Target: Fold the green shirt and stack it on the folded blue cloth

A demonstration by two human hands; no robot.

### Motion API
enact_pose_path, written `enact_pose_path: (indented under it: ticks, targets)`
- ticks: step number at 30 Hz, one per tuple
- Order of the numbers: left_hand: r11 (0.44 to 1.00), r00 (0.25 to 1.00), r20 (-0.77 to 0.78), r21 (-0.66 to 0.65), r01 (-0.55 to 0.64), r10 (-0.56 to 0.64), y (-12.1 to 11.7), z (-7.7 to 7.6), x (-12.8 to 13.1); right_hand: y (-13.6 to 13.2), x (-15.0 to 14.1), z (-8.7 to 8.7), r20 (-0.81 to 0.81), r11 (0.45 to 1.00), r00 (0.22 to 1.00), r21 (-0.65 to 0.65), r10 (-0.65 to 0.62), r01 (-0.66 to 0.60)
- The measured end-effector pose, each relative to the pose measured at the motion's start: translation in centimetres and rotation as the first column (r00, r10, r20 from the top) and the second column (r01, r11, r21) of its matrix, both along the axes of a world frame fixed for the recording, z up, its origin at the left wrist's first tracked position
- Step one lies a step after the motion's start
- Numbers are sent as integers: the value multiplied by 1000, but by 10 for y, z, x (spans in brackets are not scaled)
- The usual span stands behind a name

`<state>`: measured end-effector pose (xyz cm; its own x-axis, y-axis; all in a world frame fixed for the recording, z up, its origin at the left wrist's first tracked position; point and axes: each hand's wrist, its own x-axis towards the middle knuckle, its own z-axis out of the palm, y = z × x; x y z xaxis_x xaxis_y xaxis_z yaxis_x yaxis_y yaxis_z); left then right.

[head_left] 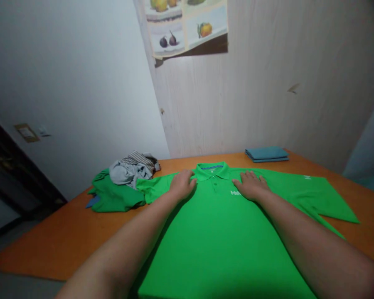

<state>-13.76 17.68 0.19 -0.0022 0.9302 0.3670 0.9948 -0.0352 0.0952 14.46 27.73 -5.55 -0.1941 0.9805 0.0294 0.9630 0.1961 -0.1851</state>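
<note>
Left hand (183, 184), right hand (251, 185) palm-down, fingers extended, grasping nothing, flanking collar (203, 171), probably keeping green shirt (218, 232) flat; crumpled clothes (127, 172) left of collar, perhaps kept clear.

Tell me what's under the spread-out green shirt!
The orange table shows around the green shirt, so it seems to lie underneath; anything else there is covered and can't be seen.

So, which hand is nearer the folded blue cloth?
Right. The right hand is left and in front of the folded blue cloth; the left hand is farther left, past the collar.
</note>
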Motion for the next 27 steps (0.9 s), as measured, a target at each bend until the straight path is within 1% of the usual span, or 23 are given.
enact_pose_path:
  ticks: [3,7,8,10,12,13,16,19,22,27]
  targets:
    - [984,985,13,45,-173,172,-19,12,-44,4,1,-5,-3,1000,1000,17,4,-4]
    - [914,919,35,100,-393,392,-52,30,-97,8,2,-9,-1,999,1000,34,7,-7]
    - [885,891,34,102,-454,453,-60,35,-107,8,2,-10,-1,999,1000,40,10,-10]
    - [805,807,17,65,-590,590,-75,42,-122,10,3,-11,-3,998,1000,52,17,-17]
    - [736,736,-3,6,-676,676,-84,46,-131,10,3,-12,-5,998,1000,61,23,-22]
    - [718,719,-9,-24,-695,695,-86,47,-134,11,3,-12,-3,998,1000,63,22,-21]
    - [688,691,-6,-86,-721,723,-87,44,-139,11,4,-13,4,998,1000,64,17,-17]
    - [679,680,39,-116,-725,732,-83,38,-142,10,4,-13,-3,998,1000,66,13,-13]
    - [708,703,89,-108,-698,706,-78,33,-143,10,3,-12,1,998,1000,69,8,-8]
    - [788,784,147,50,-614,603,-73,36,-136,9,3,-10,7,998,1000,64,16,-17]
